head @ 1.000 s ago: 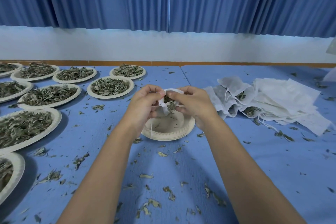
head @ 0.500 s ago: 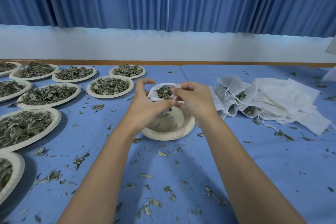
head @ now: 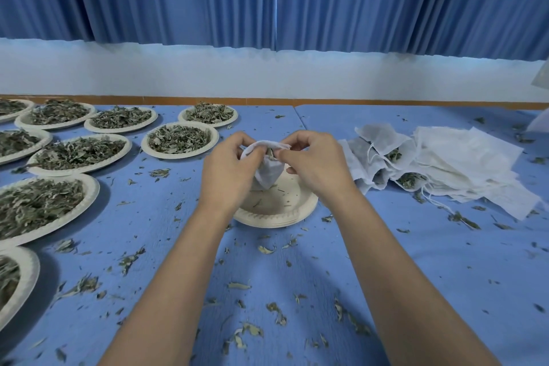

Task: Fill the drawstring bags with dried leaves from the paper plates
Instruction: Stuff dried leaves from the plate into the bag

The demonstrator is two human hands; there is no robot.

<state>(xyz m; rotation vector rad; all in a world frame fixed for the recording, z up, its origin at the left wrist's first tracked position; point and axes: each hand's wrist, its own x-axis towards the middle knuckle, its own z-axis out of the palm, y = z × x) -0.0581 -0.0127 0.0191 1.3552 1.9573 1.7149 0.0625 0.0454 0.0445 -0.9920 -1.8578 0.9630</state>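
Several leaf-heaped plates [head: 178,155]; spare bags [head: 463,163]

The blue table [head: 386,261] fills the lower half of the frame, with a seam [head: 299,117] between two tabletops at upper centre. Paper plates [head: 178,156] heaped with dried leaves [head: 178,140] crowd its left side, from the far edge down to the lower left. A nearly bare stack of paper plates [head: 276,212] sits at centre. A loose pile of white drawstring bags [head: 463,169] lies at right, and a few at its left edge hold leaves. Leaf fragments [head: 237,285] are scattered across the surface.
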